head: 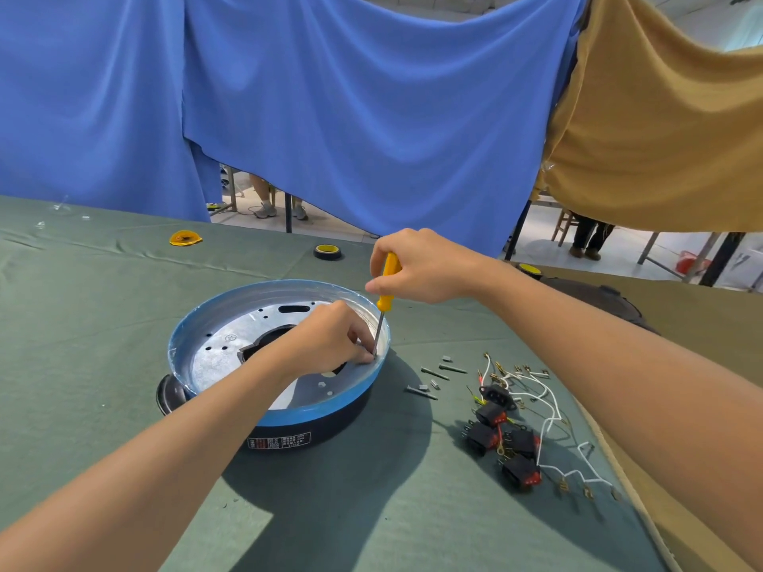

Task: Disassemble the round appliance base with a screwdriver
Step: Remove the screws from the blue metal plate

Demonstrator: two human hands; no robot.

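The round appliance base [231, 319] sits on the green cloth, with a black body, a blue rim and a silver perforated metal plate inside. My right hand [421, 266] grips the yellow handle of a screwdriver [386, 297], held nearly upright. Its metal shaft points down to the plate near the right inner rim. My left hand [330, 340] reaches into the base, and its fingertips pinch round the screwdriver's tip where it meets the plate. The tip and whatever it touches are hidden by those fingers.
Several loose screws [437, 377] lie right of the base. Nearer right lies a tangle of black-and-red switches [501, 443] with white wires. A tape roll [327, 251] and a yellow object [186, 238] rest farther back. Blue and tan cloths hang behind the table.
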